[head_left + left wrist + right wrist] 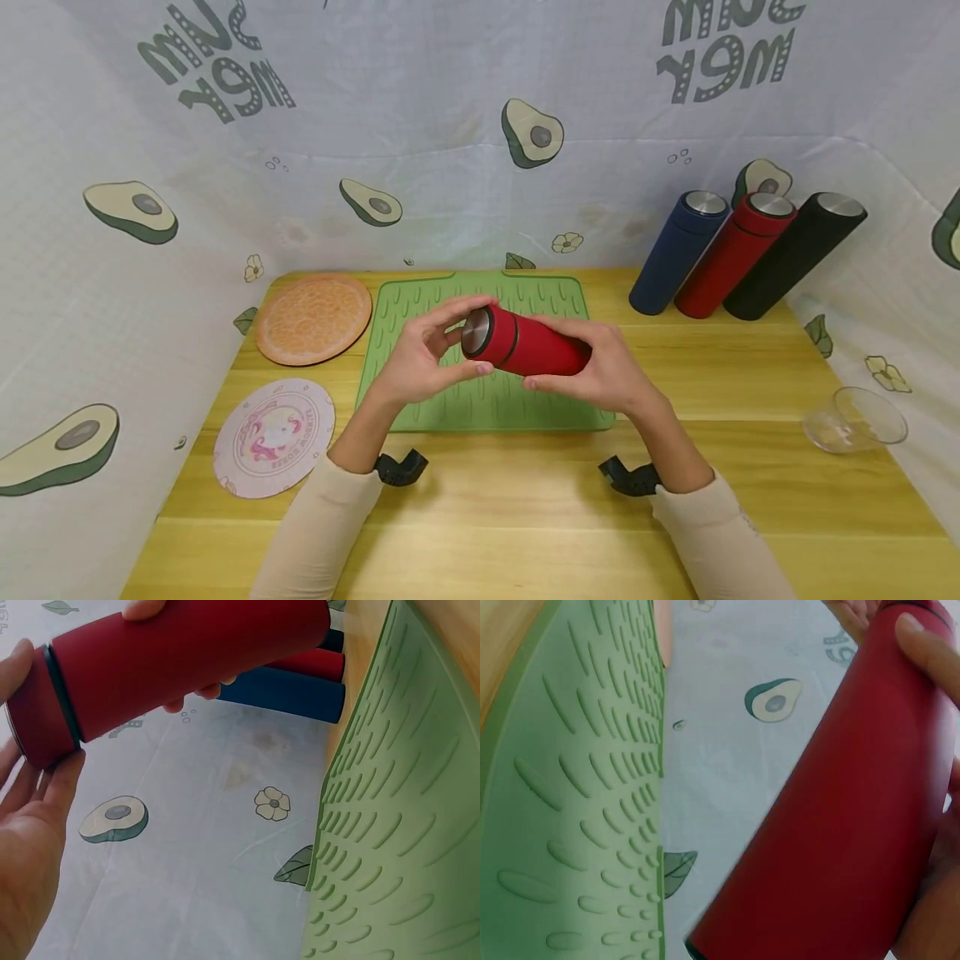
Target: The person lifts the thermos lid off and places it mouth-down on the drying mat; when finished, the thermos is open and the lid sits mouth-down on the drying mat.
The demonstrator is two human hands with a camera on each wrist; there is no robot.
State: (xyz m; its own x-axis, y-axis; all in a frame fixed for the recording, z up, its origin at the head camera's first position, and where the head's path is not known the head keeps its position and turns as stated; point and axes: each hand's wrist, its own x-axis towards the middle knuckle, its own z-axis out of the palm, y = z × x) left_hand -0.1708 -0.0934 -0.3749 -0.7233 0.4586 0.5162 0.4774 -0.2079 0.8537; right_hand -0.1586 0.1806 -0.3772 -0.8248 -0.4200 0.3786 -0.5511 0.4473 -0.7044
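Observation:
Both hands hold a red thermos flask (543, 346) tilted over the green ridged mat (480, 412), its silver-topped cap pointing left. My left hand (420, 354) grips the cap end, thumb below and fingers over the top; the left wrist view shows the fingers around the red cap (45, 712), beside a dark ring. Around the flask's body my right hand (603, 367) curls, thumb on the near side. In the right wrist view the flask (832, 802) slants down toward its base, with the right thumb (930, 652) lying on it near the cap.
A blue flask (675, 258), another red flask (731, 262) and a black flask (787, 262) stand at the back right. A clear glass cup (851, 425) is at the right. An orange round mat (313, 319) and a pink unicorn mat (273, 437) lie left. Printed cloth hangs behind.

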